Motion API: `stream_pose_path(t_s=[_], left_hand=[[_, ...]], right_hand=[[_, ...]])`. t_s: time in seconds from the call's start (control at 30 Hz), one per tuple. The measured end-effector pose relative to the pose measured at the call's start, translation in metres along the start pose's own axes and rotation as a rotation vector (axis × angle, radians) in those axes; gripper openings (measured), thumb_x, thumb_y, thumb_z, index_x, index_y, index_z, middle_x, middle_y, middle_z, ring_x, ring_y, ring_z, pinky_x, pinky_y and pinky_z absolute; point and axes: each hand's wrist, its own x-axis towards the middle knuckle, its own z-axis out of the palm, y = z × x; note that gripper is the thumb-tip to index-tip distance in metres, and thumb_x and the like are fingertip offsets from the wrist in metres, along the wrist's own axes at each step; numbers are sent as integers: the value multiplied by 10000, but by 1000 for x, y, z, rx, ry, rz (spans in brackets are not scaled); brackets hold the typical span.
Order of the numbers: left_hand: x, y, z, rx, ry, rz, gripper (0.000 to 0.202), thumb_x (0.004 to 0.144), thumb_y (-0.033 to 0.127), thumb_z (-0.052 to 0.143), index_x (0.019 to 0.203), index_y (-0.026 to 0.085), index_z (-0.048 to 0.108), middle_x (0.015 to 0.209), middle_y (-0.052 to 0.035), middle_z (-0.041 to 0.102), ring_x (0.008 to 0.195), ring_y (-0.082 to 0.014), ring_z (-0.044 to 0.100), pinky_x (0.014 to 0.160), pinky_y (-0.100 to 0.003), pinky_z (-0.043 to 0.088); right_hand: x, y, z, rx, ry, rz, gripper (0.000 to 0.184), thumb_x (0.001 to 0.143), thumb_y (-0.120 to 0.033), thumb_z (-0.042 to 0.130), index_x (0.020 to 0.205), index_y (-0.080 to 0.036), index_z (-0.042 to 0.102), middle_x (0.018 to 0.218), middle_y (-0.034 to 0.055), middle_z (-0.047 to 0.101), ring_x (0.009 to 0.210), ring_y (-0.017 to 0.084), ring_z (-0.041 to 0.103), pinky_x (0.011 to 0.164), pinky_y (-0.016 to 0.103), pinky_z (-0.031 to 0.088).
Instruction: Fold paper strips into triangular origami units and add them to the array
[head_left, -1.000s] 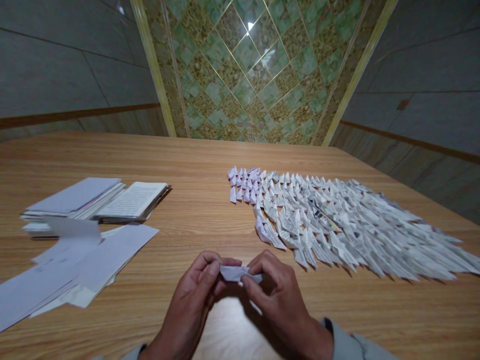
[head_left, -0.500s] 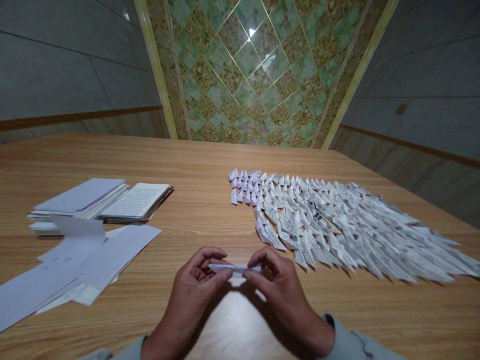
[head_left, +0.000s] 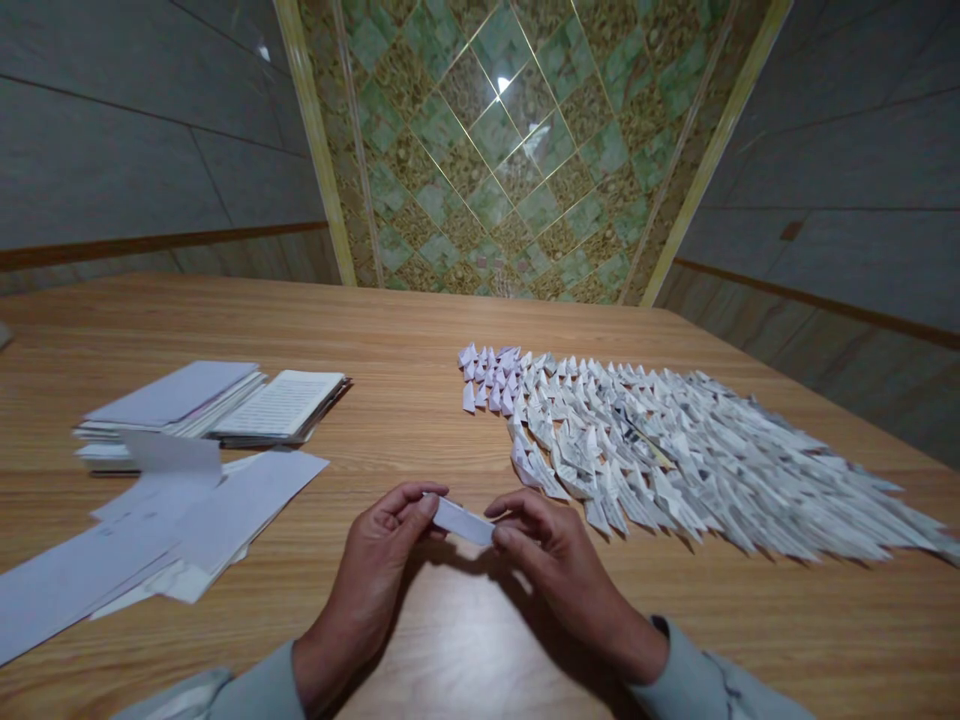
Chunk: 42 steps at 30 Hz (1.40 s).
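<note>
A small folded strip of white paper [head_left: 465, 522] is held above the table between my two hands, slanting down to the right. My left hand [head_left: 386, 540] pinches its left end between thumb and fingers. At the other end, the thumb and fingers of my right hand [head_left: 551, 550] close on the paper's right tip. Just beyond my right hand lie many folded paper boats [head_left: 637, 450] in close rows, pale purple ones [head_left: 491, 375] at the left and printed white ones further right.
On the left of the wooden table [head_left: 405, 400] are loose white sheets [head_left: 255, 500], a stack of paper [head_left: 172, 395] and a printed booklet or page stack [head_left: 285, 400]. A tiled wall [head_left: 495, 180] stands behind the table's far edge.
The folded paper has turned from level to tilted, its left end now higher, and a broad flat side shows. My left hand has shifted slightly left and up.
</note>
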Motion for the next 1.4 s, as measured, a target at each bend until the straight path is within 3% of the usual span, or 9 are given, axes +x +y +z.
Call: stream_pose_path(t_s=[0.17, 0.4, 0.53, 0.6, 0.67, 0.73, 0.9, 1.17, 1.4], left_hand=[[0, -3, 0, -20, -2, -16, 449, 647, 449, 906, 921, 134, 741, 667, -19, 713, 592, -138, 628, 557, -209, 492], [2, -1, 0, -53, 35, -17, 533, 603, 445, 919, 980, 123, 724, 669, -10, 709, 569, -121, 603, 546, -206, 485], [4, 0, -4, -45, 71, 20, 556, 670, 456, 874, 1098, 151, 694, 944, -68, 770, 706, -148, 658, 616, -230, 528], [4, -1, -5, -21, 83, 37, 525, 690, 442, 850, 1100, 158, 688, 1111, -100, 752, 763, -159, 664, 616, -238, 533], [4, -2, -5, 4, 73, 37, 492, 679, 403, 842, 1076, 153, 694, 1161, -116, 735, 768, -164, 655, 595, -242, 529], [4, -3, -4, 19, 57, 30, 453, 659, 357, 837, 1038, 146, 707, 1136, -120, 735, 752, -164, 644, 575, -239, 518], [2, 1, 0, 54, 38, 25, 349, 664, 319, 802, 956, 141, 730, 1057, -118, 741, 721, -166, 632, 554, -240, 499], [1, 2, -1, 89, 10, -8, 314, 654, 296, 796, 913, 124, 756, 738, -55, 702, 619, -160, 601, 550, -245, 478], [2, 0, -3, 107, 5, -21, 313, 666, 289, 792, 929, 121, 763, 712, -43, 684, 625, -154, 588, 569, -243, 475]], right_hand=[[3, 3, 2, -108, 32, -77, 100, 836, -141, 655, 867, -183, 740, 826, 23, 756, 764, 157, 703, 705, 250, 534], [6, 5, 8, -493, 70, -319, 167, 817, -13, 717, 800, -175, 754, 744, 5, 752, 694, 145, 665, 660, 231, 483], [20, 3, 4, -742, 80, -350, 162, 847, -49, 744, 901, -197, 781, 817, -1, 784, 754, 143, 686, 713, 224, 487], [33, 5, 1, -813, 98, -331, 200, 880, -53, 711, 985, -205, 786, 882, 19, 792, 800, 151, 687, 739, 236, 473], [48, 10, -2, -899, 116, -309, 198, 887, -76, 709, 990, -222, 794, 883, 33, 788, 815, 174, 670, 775, 274, 443], [64, 16, -4, -994, 130, -278, 144, 906, -129, 697, 918, -227, 802, 808, 44, 766, 792, 196, 638, 792, 317, 400], [90, 31, -5, -1189, 112, -220, 230, 928, -118, 627, 762, -204, 761, 723, 50, 727, 846, 218, 591, 879, 374, 319], [98, 36, -11, -1357, 65, -196, 230, 971, -163, 557, 847, -207, 746, 887, 78, 761, 997, 258, 552, 1015, 449, 236], [95, 35, -15, -1380, 70, -182, 201, 974, -287, 590, 900, -211, 760, 918, 92, 734, 1014, 277, 547, 962, 447, 285]])
